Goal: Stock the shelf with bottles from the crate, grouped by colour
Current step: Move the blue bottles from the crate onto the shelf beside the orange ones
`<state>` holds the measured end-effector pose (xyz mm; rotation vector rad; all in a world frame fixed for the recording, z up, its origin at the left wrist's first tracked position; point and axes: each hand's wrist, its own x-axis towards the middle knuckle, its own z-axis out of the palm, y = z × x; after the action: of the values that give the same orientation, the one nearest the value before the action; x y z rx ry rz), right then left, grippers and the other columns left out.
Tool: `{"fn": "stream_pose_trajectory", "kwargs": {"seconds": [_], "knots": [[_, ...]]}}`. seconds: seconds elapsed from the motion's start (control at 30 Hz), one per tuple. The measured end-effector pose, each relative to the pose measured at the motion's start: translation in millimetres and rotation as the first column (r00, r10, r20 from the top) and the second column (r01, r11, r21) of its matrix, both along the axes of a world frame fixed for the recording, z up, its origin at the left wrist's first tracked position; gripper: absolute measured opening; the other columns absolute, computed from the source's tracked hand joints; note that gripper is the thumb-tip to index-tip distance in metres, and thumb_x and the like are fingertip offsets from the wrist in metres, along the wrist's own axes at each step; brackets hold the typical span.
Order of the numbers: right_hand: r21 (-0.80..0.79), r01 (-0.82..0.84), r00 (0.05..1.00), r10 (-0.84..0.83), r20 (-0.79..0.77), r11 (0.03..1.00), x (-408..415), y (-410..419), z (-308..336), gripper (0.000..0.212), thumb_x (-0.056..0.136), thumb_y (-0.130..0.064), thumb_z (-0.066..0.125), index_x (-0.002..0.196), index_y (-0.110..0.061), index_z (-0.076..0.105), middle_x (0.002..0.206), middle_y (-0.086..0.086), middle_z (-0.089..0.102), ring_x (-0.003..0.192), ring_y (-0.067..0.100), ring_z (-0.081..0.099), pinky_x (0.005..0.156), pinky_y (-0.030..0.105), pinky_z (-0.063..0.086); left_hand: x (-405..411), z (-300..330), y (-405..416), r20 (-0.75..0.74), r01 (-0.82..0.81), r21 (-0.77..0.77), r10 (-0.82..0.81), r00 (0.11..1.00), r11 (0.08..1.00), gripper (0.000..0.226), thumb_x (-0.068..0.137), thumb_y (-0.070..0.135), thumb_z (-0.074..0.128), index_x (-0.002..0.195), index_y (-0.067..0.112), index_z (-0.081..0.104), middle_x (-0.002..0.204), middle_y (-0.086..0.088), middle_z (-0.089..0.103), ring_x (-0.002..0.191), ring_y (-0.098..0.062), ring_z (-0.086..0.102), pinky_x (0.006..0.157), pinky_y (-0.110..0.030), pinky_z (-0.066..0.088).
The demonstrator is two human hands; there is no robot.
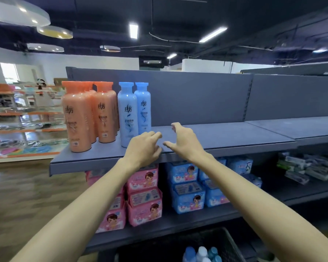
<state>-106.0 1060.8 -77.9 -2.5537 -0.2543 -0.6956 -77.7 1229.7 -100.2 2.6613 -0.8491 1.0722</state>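
Orange bottles (83, 114) and two blue bottles (133, 112) stand grouped on the shelf (225, 137), more wait in the crate (229, 241) below, and both the left hand (144, 148) and right hand (184, 140) hover empty, fingers loosely spread.

Single view only, from a head-worn wide-angle camera. It faces forward and slightly down at the top shelf (225, 137) of a grey store gondola, close enough that both forearms reach from the lower frame edge to the shelf's front edge. The shelf's left corner sits left of centre; lower shelves and a black crate (229, 241) fall at the bottom edge. Ceiling lights fill the upper frame. Straight lines bow toward the edges.
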Motion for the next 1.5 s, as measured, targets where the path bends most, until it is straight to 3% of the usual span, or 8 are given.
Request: {"fn": "stream_pose_trajectory", "kwargs": {"seconds": [0.27,0.57,0.8,0.9,1.07,1.2,1.33,1.5], "knots": [[-0.085,-0.004,1.000,0.006,0.023,0.996,-70.3,-25.2,-90.5,0.070,0.091,-0.030,0.068,0.149,-0.007,0.036,0.146,0.009,0.050,0.131,0.023,0.050,0.109,0.035,0.040,-49.3,-62.4,-9.1,0.044,0.156,-0.021,-0.155,0.987,0.988,0.031,0.074,0.023,0.053,0.102,0.014,0.063,0.091,0.000,0.066,0.085,-0.024,0.059,0.069,-0.037,0.051],[-0.103,0.072,0.963,-0.096,-0.253,0.992,-110.5,-50.0,-204.4,0.070,0.092,-0.034,0.066,0.150,-0.008,0.034,0.147,0.007,0.049,0.134,0.022,0.046,0.107,0.032,0.037,-91.1,-197.7,-23.8,-0.286,0.162,0.007,-0.154,0.946,0.987,0.039,0.074,0.029,0.041,0.104,0.015,0.062,0.086,0.001,0.062,0.078,-0.024,0.059,0.060,-0.036,0.049],[-0.083,0.114,0.850,-0.140,-0.507,0.990,-133.7,-67.1,-290.0,0.064,0.091,-0.030,0.065,0.146,-0.011,0.038,0.138,0.007,0.054,0.123,0.027,0.053,0.099,0.033,0.039,-121.6,-297.9,-37.2,-0.594,0.135,0.053,-0.077,0.801,0.989,0.038,0.074,0.025,0.050,0.110,0.018,0.061,0.098,-0.001,0.064,0.086,-0.027,0.060,0.065,-0.040,0.053],[-0.100,0.096,0.783,-0.137,-0.607,0.990,-136.7,-75.3,-325.8,0.060,0.091,-0.031,0.065,0.143,-0.014,0.040,0.133,0.005,0.057,0.117,0.027,0.056,0.089,0.034,0.044,-132.6,-329.3,-43.2,-0.689,0.102,0.049,-0.040,0.723,0.994,0.042,0.075,0.023,0.053,0.115,0.015,0.063,0.105,-0.006,0.063,0.093,-0.031,0.059,0.069,-0.043,0.054],[-0.079,0.038,0.726,-0.082,-0.683,0.996,-136.7,-88.2,-380.0,0.049,0.090,-0.033,0.066,0.131,-0.012,0.048,0.123,0.007,0.057,0.108,0.029,0.058,0.071,0.030,0.035,-150.5,-358.4,-58.6,-0.797,0.054,0.064,0.018,0.603,0.997,0.046,0.084,0.023,0.052,0.130,0.015,0.055,0.120,-0.008,0.058,0.110,-0.029,0.054,0.082,-0.041,0.051],[-0.073,0.002,0.684,-0.054,-0.728,0.997,-128.0,-92.7,-411.9,0.061,0.092,-0.041,0.062,0.145,-0.018,0.040,0.147,0.011,0.039,0.120,0.033,0.053,0.084,0.039,0.047,-162.0,-373.7,-76.6,-0.841,0.026,0.099,0.070,0.536,0.995,0.049,0.088,0.024,0.050,0.136,0.017,0.050,0.130,-0.009,0.052,0.120,-0.028,0.047,0.092,-0.040,0.047],[-0.089,-0.072,0.639,-0.022,-0.769,0.993,-115.1,-97.9,-441.6,0.062,0.095,-0.038,0.062,0.149,-0.021,0.038,0.159,0.016,0.015,0.136,0.033,0.038,0.101,0.036,0.041,-166.7,-391.7,-91.3,-0.865,-0.013,0.151,0.139,0.482,0.988,0.052,0.090,0.024,0.048,0.142,0.019,0.044,0.139,-0.009,0.044,0.126,-0.028,0.042,0.101,-0.037,0.042],[-0.082,-0.110,0.613,0.003,-0.790,0.991,-95.3,-102.1,-473.6,0.062,0.093,-0.023,0.064,0.148,-0.020,0.037,0.151,0.016,0.024,0.123,0.036,0.049,0.100,0.038,0.044,-172.1,-410.6,-101.3,-0.899,-0.066,0.185,0.196,0.391,0.980,0.056,0.092,0.027,0.048,0.147,0.022,0.036,0.143,-0.008,0.038,0.131,-0.027,0.036,0.105,-0.037,0.039]]}}
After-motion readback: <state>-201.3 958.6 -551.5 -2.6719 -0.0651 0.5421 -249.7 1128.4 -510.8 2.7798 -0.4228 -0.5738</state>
